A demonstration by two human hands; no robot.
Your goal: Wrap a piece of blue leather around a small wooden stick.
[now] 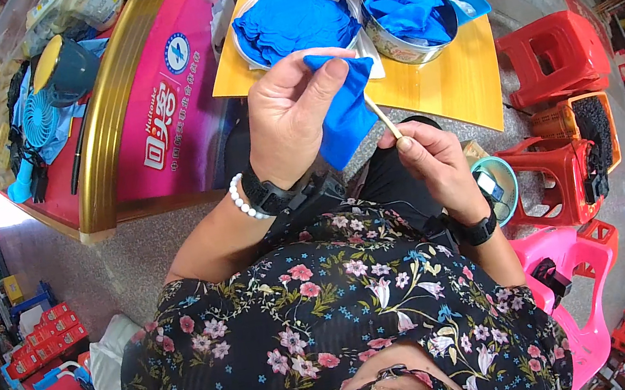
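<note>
The blue sheet (pixel 350 121) hangs at one o'clock, its top pinched by your left hand (pixel 289 116); your right hand (pixel 435 162) clamps a thin stick (pixel 382 116) at the sheet's edge. A loose pinch could drop the sheet, a hard poke tear it. Toward ten o'clock, a pink panel (pixel 135 96) bears white lettering (pixel 163 129) and a round emblem (pixel 177 53).

**Looking Down From Your Head**

Your left head-worn fisheye faces down over your floral top (pixel 331 307), which fills the near lower part. Your left hand (pixel 290 112) and right hand (pixel 433 162) sit mid-view, a little farther off; the yellow table (pixel 468 86) lies beyond, toward the top. Straight edges bend toward the rim.
</note>
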